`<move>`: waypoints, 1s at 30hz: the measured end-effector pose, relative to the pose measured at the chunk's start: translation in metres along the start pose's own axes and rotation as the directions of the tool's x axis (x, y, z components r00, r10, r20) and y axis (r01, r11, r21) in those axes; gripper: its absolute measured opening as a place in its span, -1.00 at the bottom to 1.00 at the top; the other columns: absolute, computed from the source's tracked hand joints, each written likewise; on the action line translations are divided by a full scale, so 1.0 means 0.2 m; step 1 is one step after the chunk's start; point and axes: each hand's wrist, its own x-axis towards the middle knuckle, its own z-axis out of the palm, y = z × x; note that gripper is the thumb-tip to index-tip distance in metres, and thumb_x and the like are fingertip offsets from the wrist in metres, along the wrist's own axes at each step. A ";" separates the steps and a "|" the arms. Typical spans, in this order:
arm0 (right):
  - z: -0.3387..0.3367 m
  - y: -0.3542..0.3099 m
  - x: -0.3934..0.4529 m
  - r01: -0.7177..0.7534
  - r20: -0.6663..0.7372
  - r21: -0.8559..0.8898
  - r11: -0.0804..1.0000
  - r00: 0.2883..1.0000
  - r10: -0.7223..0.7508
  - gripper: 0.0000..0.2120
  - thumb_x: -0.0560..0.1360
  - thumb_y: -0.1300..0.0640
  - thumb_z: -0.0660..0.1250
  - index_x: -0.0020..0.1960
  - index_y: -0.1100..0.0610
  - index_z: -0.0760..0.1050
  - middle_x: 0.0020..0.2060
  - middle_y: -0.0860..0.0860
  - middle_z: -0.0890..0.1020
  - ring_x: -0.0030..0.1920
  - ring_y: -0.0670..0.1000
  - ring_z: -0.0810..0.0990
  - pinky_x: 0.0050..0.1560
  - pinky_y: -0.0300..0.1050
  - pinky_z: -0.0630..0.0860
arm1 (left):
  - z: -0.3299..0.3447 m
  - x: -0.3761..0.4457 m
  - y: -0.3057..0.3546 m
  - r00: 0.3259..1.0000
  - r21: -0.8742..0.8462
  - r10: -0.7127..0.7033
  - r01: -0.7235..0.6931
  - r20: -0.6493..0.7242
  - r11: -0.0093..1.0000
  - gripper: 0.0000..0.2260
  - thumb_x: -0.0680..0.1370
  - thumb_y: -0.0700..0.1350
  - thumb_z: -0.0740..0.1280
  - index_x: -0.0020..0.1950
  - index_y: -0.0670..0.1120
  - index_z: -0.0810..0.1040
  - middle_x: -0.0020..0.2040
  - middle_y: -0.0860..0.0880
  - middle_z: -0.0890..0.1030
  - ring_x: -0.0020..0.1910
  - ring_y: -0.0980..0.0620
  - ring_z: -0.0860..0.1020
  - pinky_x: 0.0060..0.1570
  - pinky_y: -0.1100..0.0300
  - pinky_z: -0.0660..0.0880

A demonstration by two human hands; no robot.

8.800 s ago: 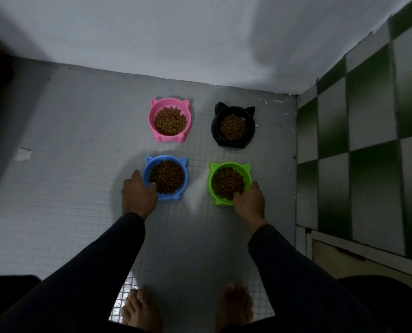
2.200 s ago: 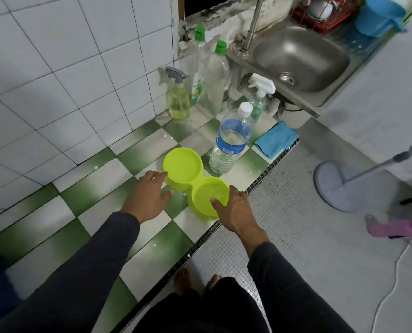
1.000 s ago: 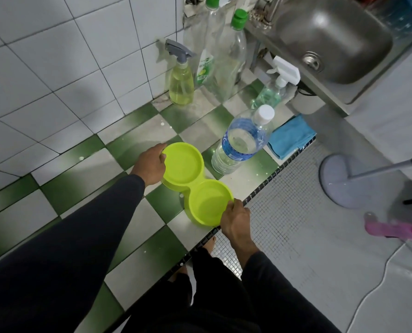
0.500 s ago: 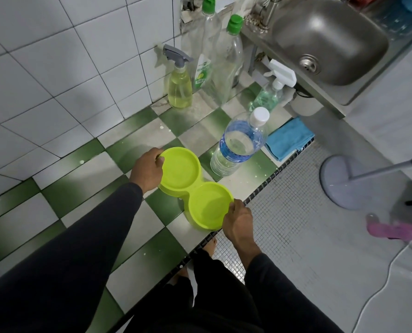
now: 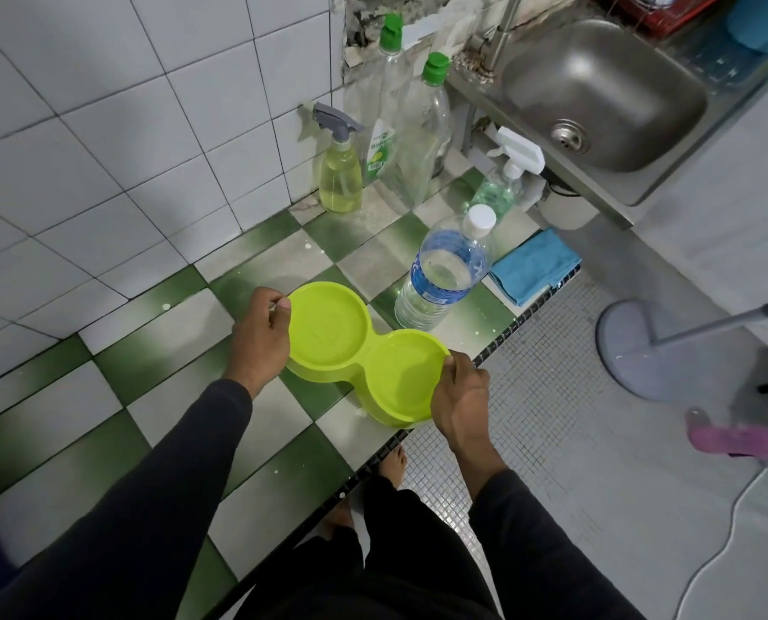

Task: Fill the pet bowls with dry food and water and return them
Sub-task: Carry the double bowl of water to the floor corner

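Here the left hand [image 5: 261, 335] and right hand [image 5: 460, 396] each pinch an opposite rim of the lime double bowl [image 5: 364, 351], mid-frame at the checkered tabletop's [image 5: 82, 422] edge. Empty, stiff plastic, it likely handles light; once filled, grip both ends level. A capped water bottle [image 5: 444, 275] stands just beyond.

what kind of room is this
Most likely a home kitchen or wash area: a steel sink, a green-and-white tiled counter against white wall tiles, and spray bottles beside it.
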 end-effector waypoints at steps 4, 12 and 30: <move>-0.01 -0.02 -0.01 0.061 -0.032 0.031 0.998 0.998 -0.060 -0.63 0.71 0.04 0.06 0.40 0.14 0.47 0.18 0.23 0.47 0.00 0.01 0.38 0.10 -0.10 0.34 | -0.02 -0.08 -0.01 0.999 -0.184 -0.026 0.023 -0.018 0.983 -0.79 0.75 -0.01 0.10 0.29 -0.04 0.42 0.16 -0.10 0.52 0.09 -0.09 0.49 -0.07 0.11 0.46; -0.03 -0.07 -0.08 0.113 -0.076 0.091 0.990 0.991 -0.106 -0.64 0.70 0.02 0.11 0.37 0.17 0.48 0.24 0.16 0.49 0.17 0.02 0.42 0.27 -0.04 0.35 | -0.11 -0.23 -0.07 0.994 -0.294 -0.053 0.021 -0.099 0.956 -0.69 0.64 0.23 0.04 0.30 0.40 0.46 0.31 -0.03 0.52 0.30 -0.11 0.48 0.30 -0.23 0.49; -0.02 -0.31 -0.25 0.015 -0.020 0.584 0.812 1.000 -0.005 -0.65 0.67 -0.14 0.16 0.39 -0.10 0.50 0.31 -0.12 0.53 0.33 0.00 0.46 0.40 0.20 0.41 | -0.29 -0.45 0.04 0.940 -0.727 -0.299 0.088 -0.166 0.681 -0.76 0.69 0.00 0.15 0.23 0.19 0.56 0.27 0.08 0.56 0.26 -0.11 0.52 0.02 -0.10 0.57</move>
